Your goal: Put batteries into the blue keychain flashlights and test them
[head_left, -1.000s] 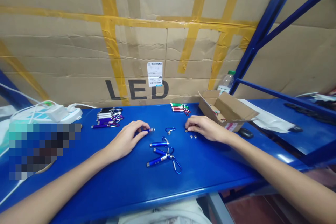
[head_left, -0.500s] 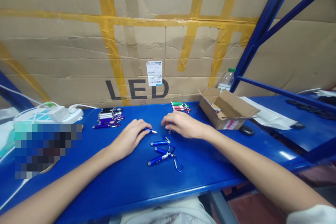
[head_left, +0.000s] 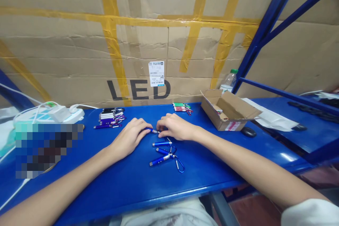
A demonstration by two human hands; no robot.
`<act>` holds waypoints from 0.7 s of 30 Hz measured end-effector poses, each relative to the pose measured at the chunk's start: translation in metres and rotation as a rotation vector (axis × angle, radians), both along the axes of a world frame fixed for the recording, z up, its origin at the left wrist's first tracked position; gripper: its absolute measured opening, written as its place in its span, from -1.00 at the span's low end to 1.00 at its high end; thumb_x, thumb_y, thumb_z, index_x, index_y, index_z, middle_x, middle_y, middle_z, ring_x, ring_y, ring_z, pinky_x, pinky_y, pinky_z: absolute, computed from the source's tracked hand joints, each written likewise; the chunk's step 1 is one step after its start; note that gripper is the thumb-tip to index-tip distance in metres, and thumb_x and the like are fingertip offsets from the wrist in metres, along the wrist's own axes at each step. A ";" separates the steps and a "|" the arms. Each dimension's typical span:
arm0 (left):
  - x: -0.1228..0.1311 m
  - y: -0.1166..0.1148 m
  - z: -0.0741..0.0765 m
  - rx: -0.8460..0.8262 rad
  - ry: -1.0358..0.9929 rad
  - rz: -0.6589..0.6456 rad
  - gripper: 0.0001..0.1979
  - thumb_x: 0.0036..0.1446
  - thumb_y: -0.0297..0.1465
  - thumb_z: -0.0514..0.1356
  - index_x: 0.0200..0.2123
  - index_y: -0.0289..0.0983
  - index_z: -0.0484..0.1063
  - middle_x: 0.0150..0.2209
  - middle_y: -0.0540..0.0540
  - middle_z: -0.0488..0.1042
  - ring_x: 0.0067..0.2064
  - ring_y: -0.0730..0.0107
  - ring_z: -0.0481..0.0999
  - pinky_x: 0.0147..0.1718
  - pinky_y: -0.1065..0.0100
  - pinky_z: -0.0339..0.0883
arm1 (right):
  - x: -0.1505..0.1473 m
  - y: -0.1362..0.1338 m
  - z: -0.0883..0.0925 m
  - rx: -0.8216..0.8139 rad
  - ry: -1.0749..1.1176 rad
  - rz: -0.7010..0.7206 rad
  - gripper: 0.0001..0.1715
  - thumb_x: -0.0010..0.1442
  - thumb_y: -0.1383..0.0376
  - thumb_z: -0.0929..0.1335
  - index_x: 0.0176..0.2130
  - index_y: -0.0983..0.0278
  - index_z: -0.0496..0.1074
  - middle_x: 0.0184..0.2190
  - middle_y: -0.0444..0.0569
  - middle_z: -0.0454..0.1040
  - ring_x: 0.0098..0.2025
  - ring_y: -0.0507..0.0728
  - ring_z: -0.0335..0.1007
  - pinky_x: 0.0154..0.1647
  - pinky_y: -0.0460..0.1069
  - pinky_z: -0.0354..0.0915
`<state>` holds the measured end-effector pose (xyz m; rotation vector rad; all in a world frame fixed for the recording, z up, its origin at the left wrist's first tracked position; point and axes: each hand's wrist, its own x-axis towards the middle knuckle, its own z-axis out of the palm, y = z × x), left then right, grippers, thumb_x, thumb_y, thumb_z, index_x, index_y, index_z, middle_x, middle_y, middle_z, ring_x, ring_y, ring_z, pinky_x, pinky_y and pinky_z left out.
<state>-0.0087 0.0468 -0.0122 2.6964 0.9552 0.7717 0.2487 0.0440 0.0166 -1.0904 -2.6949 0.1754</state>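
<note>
My left hand (head_left: 130,137) rests on the blue table (head_left: 127,183) and pinches a small blue keychain flashlight (head_left: 153,131) by its body. My right hand (head_left: 173,127) has come up against the flashlight's silver end, fingers curled and pinched at it; what sits between those fingertips is hidden. Just in front of both hands lie three more blue keychain flashlights (head_left: 161,153) with blue carabiner clips (head_left: 179,164).
A pile of black, silver and purple flashlights (head_left: 109,118) lies at the back left, red and green ones (head_left: 182,108) at the back centre. An open cardboard box (head_left: 225,110) and a plastic bottle (head_left: 228,81) stand right. A power strip (head_left: 50,114) sits far left.
My right hand moved left from the small round pieces near the box to the flashlight tip held by my left hand. The left hand stayed put.
</note>
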 end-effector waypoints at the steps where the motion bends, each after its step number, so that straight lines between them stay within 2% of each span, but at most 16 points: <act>1: -0.001 0.000 0.000 0.002 -0.001 0.001 -0.65 0.55 -0.18 0.02 0.04 -0.16 0.57 -0.04 -0.13 0.60 -0.03 0.12 0.48 0.05 0.11 0.36 | -0.002 0.000 0.000 0.005 -0.004 0.005 -0.82 0.34 0.19 0.54 -0.17 0.24 0.58 -0.18 -0.02 0.67 -0.12 0.22 0.45 -0.09 0.04 0.20; 6: -0.004 0.000 0.002 0.013 0.000 0.020 -0.68 0.54 -0.20 0.05 0.03 -0.16 0.57 -0.04 -0.12 0.61 -0.03 0.10 0.48 0.05 0.10 0.35 | -0.006 0.001 -0.002 -0.004 0.017 0.026 -0.90 0.36 0.28 0.52 -0.19 0.25 0.56 -0.19 -0.03 0.65 -0.11 0.20 0.48 -0.06 0.03 0.22; 14: -0.007 0.002 0.003 -0.059 -0.073 0.151 -0.72 0.49 -0.20 0.13 -0.01 -0.16 0.60 -0.06 -0.10 0.65 -0.03 0.07 0.51 0.03 0.08 0.37 | -0.006 0.007 -0.002 -0.035 0.059 0.137 -0.92 0.41 0.41 0.44 -0.19 0.25 0.53 -0.22 -0.03 0.62 -0.11 0.18 0.49 -0.04 0.03 0.27; 17: -0.007 0.004 0.002 -0.125 -0.104 0.186 -0.72 0.46 -0.20 0.16 -0.02 -0.17 0.62 -0.02 -0.10 0.66 0.00 0.05 0.53 0.05 0.07 0.38 | -0.007 0.008 0.001 -0.065 0.053 0.139 -0.94 0.40 0.38 0.46 -0.20 0.26 0.53 -0.22 -0.04 0.61 -0.11 0.18 0.49 -0.04 0.02 0.28; 21: -0.006 0.005 0.001 -0.236 -0.119 0.233 -0.71 0.42 -0.17 0.16 -0.01 -0.13 0.63 -0.03 -0.09 0.68 -0.07 0.07 0.56 -0.05 0.13 0.39 | -0.002 0.007 0.014 -0.095 0.046 0.112 -0.95 0.41 0.32 0.46 -0.17 0.27 0.55 -0.19 -0.01 0.63 -0.11 0.18 0.49 -0.04 0.02 0.29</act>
